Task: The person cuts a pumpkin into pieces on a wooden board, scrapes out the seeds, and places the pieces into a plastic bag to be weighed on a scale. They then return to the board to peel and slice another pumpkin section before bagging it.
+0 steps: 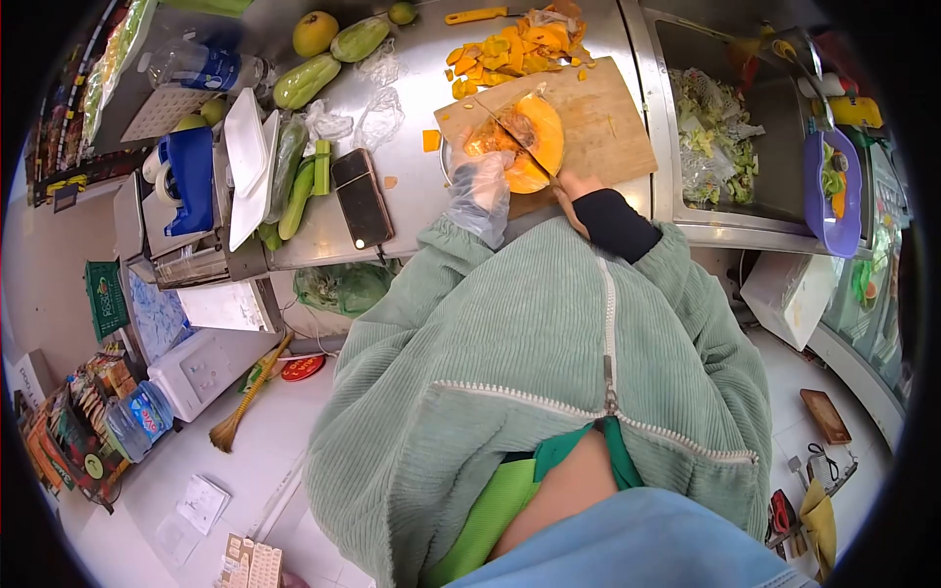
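A cut pumpkin [551,135], orange flesh and stringy seed hollow facing up, rests at the left part of a wooden cutting board [613,132]. My left hand [482,182], in a clear plastic glove, grips its near left edge. In my right hand [580,192] is the handle of a kitchen knife [526,150]. The blade lies diagonally across the pumpkin, pointing away to the left; its lower edge is hidden against the flesh. Beyond the board sits a heap of orange pumpkin pieces [510,51], with a yellow-handled tool [477,15] beside it.
Left on the steel counter are a phone [363,199], green gourds [306,82], crumpled plastic bags [378,120], white foam trays [253,167] and a blue tape dispenser [192,181]. At right, a sink [784,176] holds vegetable scraps [714,137]; a purple basket [833,211] sits at its edge.
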`<state>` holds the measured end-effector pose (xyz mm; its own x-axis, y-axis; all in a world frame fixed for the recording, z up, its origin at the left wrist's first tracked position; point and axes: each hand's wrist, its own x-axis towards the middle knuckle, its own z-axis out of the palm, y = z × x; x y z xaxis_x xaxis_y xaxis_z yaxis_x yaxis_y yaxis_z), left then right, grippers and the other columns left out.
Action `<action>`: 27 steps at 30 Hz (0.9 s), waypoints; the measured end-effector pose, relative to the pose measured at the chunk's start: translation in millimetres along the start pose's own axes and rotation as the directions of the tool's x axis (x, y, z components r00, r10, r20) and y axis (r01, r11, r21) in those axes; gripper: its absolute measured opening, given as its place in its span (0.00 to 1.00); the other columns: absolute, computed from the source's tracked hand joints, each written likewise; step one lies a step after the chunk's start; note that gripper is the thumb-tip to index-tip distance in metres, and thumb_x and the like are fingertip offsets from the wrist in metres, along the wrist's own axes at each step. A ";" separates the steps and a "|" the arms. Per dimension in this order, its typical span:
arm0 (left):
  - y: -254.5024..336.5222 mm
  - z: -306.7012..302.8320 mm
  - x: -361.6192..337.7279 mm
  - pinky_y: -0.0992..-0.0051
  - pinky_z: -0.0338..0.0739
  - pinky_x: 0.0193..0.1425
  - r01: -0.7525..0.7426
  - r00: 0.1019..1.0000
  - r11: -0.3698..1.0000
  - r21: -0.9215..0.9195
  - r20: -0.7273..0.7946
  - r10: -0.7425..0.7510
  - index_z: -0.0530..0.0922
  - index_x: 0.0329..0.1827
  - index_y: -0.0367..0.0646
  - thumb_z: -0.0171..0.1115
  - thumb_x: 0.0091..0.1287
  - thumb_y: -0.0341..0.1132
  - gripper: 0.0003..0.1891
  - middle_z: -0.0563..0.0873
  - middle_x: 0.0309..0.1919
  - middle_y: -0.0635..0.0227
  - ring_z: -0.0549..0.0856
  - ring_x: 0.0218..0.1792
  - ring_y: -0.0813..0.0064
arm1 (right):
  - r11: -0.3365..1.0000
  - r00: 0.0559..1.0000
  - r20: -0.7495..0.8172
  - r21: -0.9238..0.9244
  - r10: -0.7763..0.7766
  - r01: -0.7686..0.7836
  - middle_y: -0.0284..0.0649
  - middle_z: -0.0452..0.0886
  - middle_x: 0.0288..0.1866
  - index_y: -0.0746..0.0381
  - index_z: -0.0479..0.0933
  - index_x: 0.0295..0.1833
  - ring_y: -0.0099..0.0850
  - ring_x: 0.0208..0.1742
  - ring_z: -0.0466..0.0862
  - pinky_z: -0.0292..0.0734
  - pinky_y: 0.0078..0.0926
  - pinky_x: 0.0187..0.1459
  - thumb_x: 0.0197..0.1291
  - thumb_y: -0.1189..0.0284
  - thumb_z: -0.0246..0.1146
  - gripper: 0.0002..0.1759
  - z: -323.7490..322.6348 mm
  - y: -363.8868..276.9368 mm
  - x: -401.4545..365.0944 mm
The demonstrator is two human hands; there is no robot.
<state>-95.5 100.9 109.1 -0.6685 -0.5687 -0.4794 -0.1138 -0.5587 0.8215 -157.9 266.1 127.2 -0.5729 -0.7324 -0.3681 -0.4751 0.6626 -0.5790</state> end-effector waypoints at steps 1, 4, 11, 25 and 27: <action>0.6 0.1 -1.2 0.72 0.81 0.48 0.000 1.000 1.000 0.000 -0.004 0.000 0.51 0.67 0.31 0.56 0.53 0.16 0.37 0.75 0.50 0.50 0.82 0.43 0.63 | 1.000 1.000 0.014 -0.001 0.013 -0.013 0.59 0.78 0.32 0.65 0.67 0.45 0.56 0.36 0.79 0.75 0.49 0.37 0.64 0.64 0.51 0.15 0.9 -0.7 -0.5; -1.0 4.0 -1.2 0.73 0.81 0.47 -0.042 0.999 0.998 0.049 -0.024 0.043 0.53 0.66 0.30 0.57 0.52 0.16 0.36 0.76 0.50 0.52 0.82 0.42 0.63 | 0.992 0.996 -0.029 -0.089 0.085 -0.088 0.58 0.79 0.32 0.67 0.69 0.43 0.54 0.35 0.80 0.76 0.48 0.36 0.62 0.67 0.50 0.13 3.5 -6.9 1.6; -4.6 2.8 -4.9 0.76 0.79 0.39 -0.022 0.999 0.980 0.199 -0.032 0.029 0.69 0.55 0.31 0.60 0.53 0.20 0.23 0.81 0.40 0.60 0.82 0.37 0.72 | 0.961 0.971 -0.122 -0.160 0.208 -0.226 0.57 0.80 0.34 0.69 0.73 0.41 0.51 0.37 0.82 0.78 0.45 0.37 0.56 0.74 0.48 0.12 11.0 -10.5 14.5; -6.4 -15.8 4.9 0.75 0.79 0.43 -0.099 0.983 0.979 0.179 0.168 0.069 0.70 0.52 0.33 0.55 0.54 0.20 0.19 0.79 0.43 0.62 0.81 0.39 0.71 | 0.964 0.994 0.076 -0.258 0.081 -0.058 0.56 0.80 0.35 0.67 0.78 0.37 0.50 0.38 0.82 0.78 0.43 0.38 0.58 0.72 0.48 0.14 -6.6 -2.2 21.1; -17.0 -10.4 8.2 0.75 0.79 0.42 -0.165 0.986 0.969 0.185 0.034 0.162 0.71 0.51 0.33 0.56 0.53 0.21 0.19 0.79 0.42 0.62 0.81 0.39 0.71 | 0.971 0.995 0.029 -0.222 0.098 -0.089 0.57 0.80 0.34 0.68 0.78 0.37 0.51 0.38 0.82 0.78 0.44 0.39 0.58 0.71 0.48 0.14 -3.3 -2.8 21.0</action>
<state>-91.3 99.5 88.0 -0.7024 -0.6311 -0.3293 -0.1354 -0.3358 0.9322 -170.9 249.4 123.5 -0.5967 -0.6683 -0.4443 -0.5584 0.7434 -0.3682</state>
